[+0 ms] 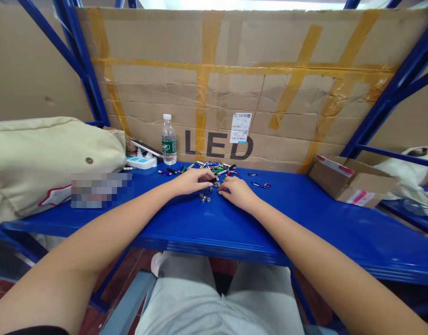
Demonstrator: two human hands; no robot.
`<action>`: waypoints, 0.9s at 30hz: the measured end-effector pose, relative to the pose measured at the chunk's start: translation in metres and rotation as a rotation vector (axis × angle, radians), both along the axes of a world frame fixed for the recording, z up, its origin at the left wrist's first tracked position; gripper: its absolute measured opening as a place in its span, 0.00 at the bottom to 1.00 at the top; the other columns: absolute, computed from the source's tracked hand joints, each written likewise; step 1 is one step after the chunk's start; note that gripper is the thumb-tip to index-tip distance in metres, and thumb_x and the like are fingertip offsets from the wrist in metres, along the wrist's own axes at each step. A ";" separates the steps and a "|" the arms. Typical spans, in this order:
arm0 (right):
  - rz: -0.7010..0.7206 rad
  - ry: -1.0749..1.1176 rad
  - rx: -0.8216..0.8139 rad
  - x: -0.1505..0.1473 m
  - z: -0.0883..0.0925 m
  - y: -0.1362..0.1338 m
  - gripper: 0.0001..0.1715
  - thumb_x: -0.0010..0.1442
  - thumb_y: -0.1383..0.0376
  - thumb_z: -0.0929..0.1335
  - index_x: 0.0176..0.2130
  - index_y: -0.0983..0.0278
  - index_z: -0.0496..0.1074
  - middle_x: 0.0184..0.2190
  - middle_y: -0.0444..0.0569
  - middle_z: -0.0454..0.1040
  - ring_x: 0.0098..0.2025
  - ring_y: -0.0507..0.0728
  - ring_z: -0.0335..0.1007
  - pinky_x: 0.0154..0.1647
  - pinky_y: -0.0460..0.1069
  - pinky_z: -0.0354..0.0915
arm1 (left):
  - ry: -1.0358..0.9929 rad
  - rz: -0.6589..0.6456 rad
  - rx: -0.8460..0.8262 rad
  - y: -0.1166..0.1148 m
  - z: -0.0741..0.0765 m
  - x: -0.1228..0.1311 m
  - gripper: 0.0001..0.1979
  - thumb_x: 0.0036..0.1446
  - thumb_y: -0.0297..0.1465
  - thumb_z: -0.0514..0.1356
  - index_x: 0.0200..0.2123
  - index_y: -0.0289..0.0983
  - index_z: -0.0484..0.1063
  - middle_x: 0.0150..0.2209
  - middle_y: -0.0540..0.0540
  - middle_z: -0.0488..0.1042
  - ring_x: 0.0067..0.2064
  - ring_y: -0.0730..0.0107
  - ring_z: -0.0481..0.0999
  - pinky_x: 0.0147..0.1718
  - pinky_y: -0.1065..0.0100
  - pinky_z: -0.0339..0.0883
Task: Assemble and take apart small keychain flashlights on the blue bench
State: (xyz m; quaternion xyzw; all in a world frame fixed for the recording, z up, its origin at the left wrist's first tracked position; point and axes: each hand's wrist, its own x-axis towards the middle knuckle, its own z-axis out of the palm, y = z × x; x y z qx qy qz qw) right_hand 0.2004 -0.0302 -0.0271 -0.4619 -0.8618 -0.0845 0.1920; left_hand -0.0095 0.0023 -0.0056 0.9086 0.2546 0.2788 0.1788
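Observation:
My left hand (193,181) pinches a small black cylindrical piece (213,180) between thumb and fingers, just above the table. Close beside it, my right hand (236,191) has its fingers curled and drawn together over the tabletop; whatever is at its fingertips is too small to make out. Small silvery metal pieces (204,198) lie just in front of the hands, and others (217,184) sit between them. Behind both hands spreads a pile of small coloured rods and metal parts (214,167), in green, black, red and silver, partly hidden by my fingers.
Carabiners (261,185) lie right of the pile on the blue table (214,228). A water bottle (169,144) and a white power strip (141,161) stand back left, near a cream bag (53,163). An open cardboard box (349,179) is at right; a cardboard sheet (147,93) stands behind.

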 end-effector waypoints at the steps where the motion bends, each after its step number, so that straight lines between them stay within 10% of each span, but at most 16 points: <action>1: 0.002 0.003 0.008 0.001 0.000 0.001 0.06 0.57 0.68 0.68 0.33 0.62 0.77 0.32 0.50 0.71 0.39 0.57 0.67 0.38 0.51 0.62 | 0.004 0.005 0.001 0.000 0.000 0.000 0.11 0.56 0.30 0.58 0.43 0.36 0.69 0.41 0.45 0.77 0.43 0.68 0.76 0.45 0.64 0.68; 10: 0.156 0.479 0.313 0.002 0.010 -0.006 0.08 0.60 0.65 0.65 0.35 0.63 0.75 0.30 0.49 0.70 0.34 0.55 0.67 0.36 0.50 0.63 | -0.025 -0.003 -0.054 0.000 0.000 0.000 0.11 0.55 0.29 0.59 0.42 0.35 0.69 0.41 0.44 0.77 0.42 0.69 0.76 0.44 0.64 0.69; 21: 0.104 0.451 0.347 0.010 0.011 -0.004 0.08 0.60 0.66 0.65 0.34 0.64 0.74 0.29 0.49 0.70 0.34 0.56 0.67 0.36 0.50 0.63 | -0.075 0.057 -0.077 0.007 -0.002 -0.002 0.10 0.53 0.30 0.59 0.40 0.35 0.70 0.40 0.44 0.77 0.41 0.67 0.76 0.45 0.63 0.69; 27: -0.019 0.121 0.068 0.017 0.001 0.004 0.04 0.53 0.69 0.68 0.28 0.62 0.75 0.31 0.49 0.72 0.36 0.57 0.68 0.40 0.51 0.63 | -0.083 0.090 -0.068 0.012 -0.003 -0.005 0.10 0.53 0.31 0.60 0.40 0.35 0.70 0.39 0.44 0.77 0.41 0.68 0.76 0.45 0.63 0.69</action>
